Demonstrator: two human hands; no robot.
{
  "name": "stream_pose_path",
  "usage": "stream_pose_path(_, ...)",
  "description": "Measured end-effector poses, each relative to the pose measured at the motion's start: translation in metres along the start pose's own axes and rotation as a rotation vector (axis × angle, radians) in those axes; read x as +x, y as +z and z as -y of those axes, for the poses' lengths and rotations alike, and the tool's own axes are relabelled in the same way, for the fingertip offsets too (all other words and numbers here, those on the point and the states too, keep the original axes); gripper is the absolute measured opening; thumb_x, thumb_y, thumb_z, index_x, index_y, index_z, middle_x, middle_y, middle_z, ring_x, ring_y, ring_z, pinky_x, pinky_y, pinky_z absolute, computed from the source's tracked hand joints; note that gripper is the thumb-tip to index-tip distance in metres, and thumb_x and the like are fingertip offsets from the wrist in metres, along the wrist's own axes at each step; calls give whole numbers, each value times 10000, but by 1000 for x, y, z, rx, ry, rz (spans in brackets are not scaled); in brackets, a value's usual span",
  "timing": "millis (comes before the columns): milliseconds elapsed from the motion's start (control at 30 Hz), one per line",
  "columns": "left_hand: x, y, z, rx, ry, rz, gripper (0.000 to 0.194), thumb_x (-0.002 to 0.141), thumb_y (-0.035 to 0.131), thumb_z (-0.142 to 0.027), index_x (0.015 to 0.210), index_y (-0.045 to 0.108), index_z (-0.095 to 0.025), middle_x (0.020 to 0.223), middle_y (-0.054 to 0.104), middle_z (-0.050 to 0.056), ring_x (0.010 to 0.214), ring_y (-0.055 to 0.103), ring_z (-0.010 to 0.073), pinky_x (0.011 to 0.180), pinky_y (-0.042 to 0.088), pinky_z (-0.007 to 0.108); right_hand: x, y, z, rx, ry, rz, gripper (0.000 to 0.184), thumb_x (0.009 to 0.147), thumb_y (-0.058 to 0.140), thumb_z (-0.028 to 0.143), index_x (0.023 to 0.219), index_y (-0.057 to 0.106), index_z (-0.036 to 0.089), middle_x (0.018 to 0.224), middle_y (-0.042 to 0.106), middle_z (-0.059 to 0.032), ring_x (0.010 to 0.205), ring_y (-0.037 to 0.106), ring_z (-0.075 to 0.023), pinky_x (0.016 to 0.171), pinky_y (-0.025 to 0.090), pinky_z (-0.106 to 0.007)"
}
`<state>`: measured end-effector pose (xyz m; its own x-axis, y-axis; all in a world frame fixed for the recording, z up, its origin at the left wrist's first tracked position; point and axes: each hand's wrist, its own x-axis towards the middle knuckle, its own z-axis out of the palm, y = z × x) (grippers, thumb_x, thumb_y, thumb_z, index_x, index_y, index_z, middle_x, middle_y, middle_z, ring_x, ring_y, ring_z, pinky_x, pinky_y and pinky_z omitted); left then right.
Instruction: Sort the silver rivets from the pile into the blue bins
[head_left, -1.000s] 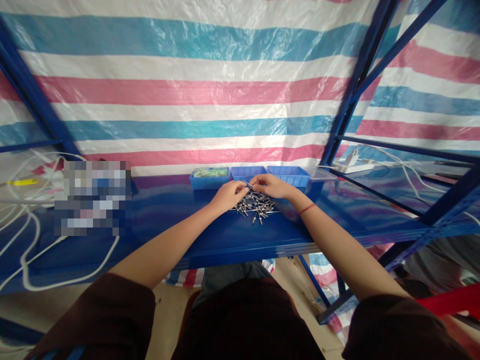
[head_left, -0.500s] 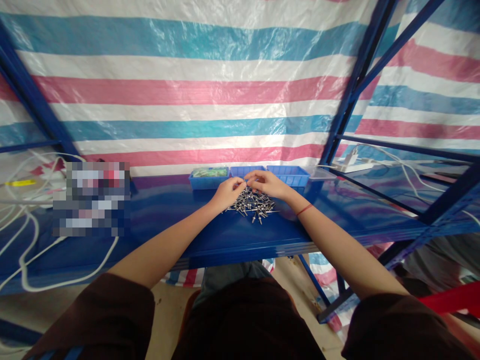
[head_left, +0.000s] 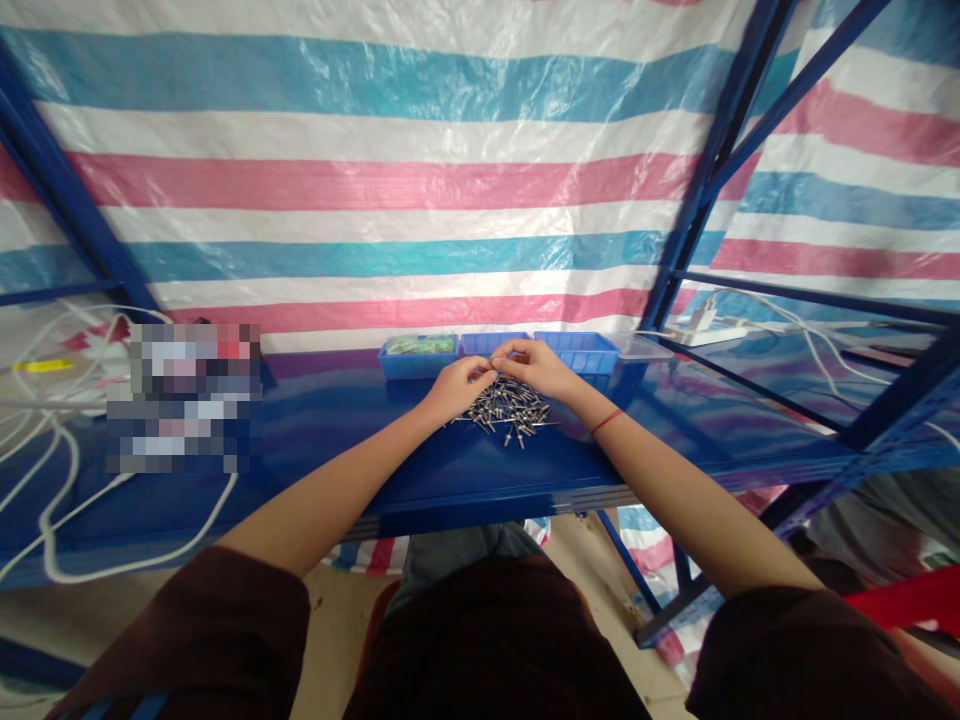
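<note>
A heap of silvery pop rivets (head_left: 510, 408) lies on the blue metal tabletop (head_left: 420, 470). Over the heap's far left edge, my left hand (head_left: 459, 386) has its thumb and fingers pinched together. My right hand (head_left: 534, 366) meets it from the right, fingertips bent inward and touching or almost touching the left ones. Whatever sits between the fingertips is too small and too covered to make out. Just behind my hands stand a blue bin with green packets (head_left: 420, 346), a middle blue bin (head_left: 487, 342) and a right blue bin (head_left: 581, 352).
A clear plastic lid or tray (head_left: 641, 347) lies right of the bins. White cables (head_left: 56, 530) loop over the table's left side, by a blurred-out patch. A power strip (head_left: 709, 330) sits at the right behind blue frame posts (head_left: 709, 190). Striped sheeting (head_left: 390, 180) hangs behind.
My fingertips have come closer together, the left hand shifting very slightly right. The rivet heap and the bins look the same.
</note>
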<state>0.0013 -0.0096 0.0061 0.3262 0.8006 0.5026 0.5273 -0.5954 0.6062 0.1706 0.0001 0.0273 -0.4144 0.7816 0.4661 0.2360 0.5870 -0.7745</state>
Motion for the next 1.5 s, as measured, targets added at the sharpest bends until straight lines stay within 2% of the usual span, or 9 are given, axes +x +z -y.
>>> stream_pose_path(233,2,2,5,-23,16,14,208,822,530,-306,912,642,-156,939,693,56,867,630,191,839,472,338,0,1,2,52,13,-20,278,715,644,417,763,594,148,765,617,-36,623,505,-99,611,426,-268)
stream_pose_path(500,2,4,5,-43,-2,22,197,818,527,-297,907,619,-147,914,684,56,831,632,187,784,484,328,0,1,-1,-18,-58,14,230,727,625,368,781,624,144,772,636,-45,663,530,-116,651,433,-281)
stream_pose_path(733,2,1,5,-41,-37,-174,176,808,556,-315,880,609,-163,947,662,50,843,623,159,807,486,294,2,-4,-3,-176,-153,-80,184,741,579,324,791,626,152,801,652,-53,671,534,-130,644,437,-278)
stream_pose_path(867,1,-1,2,-37,-40,-202,201,818,548,-344,872,609,-161,939,661,53,837,620,159,786,490,288,3,-6,-7,-356,-162,-62,174,766,556,310,763,639,157,829,662,-65,712,553,-148,667,432,-282)
stream_pose_path(1000,1,1,3,-33,-57,-183,260,818,552,-352,984,601,-158,962,660,56,827,617,153,798,491,295,7,-6,-15,-273,-43,-100,232,772,563,382,726,609,159,732,634,-51,634,530,-136,634,427,-285)
stream_pose_path(1200,1,4,8,53,-71,-103,313,827,533,-327,1071,597,-141,972,658,72,850,616,160,838,483,310,12,-26,-28,121,322,-546,265,771,573,436,695,482,200,539,445,15,472,404,-95,413,332,-233)
stream_pose_path(1300,-1,3,10,173,-18,-10,279,825,524,-326,1023,633,-162,974,656,74,901,611,182,867,472,326,11,-41,-32,212,441,-675,265,803,533,457,732,484,206,537,435,11,449,389,-92,373,297,-229)
stream_pose_path(1400,-4,1,9,306,22,95,248,813,532,-333,964,670,-192,1029,645,75,1005,582,218,933,438,365,9,-47,-32,186,472,-672,267,829,479,455,773,521,197,529,445,7,419,376,-93,369,277,-241)
stream_pose_path(1500,-6,0,8,343,9,148,260,805,544,-341,985,676,-210,1087,634,76,1047,566,236,961,421,382,8,-43,-28,-73,353,-490,236,791,518,383,687,567,177,509,480,-6,443,409,-104,415,310,-254)
